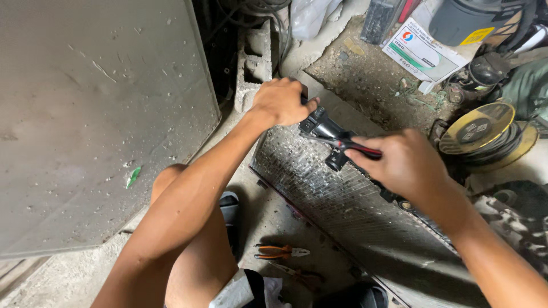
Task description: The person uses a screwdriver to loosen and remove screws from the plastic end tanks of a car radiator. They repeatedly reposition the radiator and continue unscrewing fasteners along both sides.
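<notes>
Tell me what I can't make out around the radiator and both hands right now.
Head view only:
- Tool tip in the right hand: hidden behind the black bracket.
- Radiator top corner: covered by the left hand.
- Radiator's lower end: cut off by the bottom edge.
- Orange-handled pliers: jaws too small, shadowed.

The left hand [281,101] covers the top corner of the finned radiator [342,199], so what its grip closes on there cannot be told. The right hand [402,165] hides most of the red-handled tool [348,145]; only the handle's front end and the thin metal tip show. The radiator's lower right end runs out past the bottom edge. The black plastic fitting [328,134] is partly behind the tool. Both forearms are cut off by the bottom edge. The printed box [422,54] and grey bucket [462,20] are cropped at the top.
</notes>
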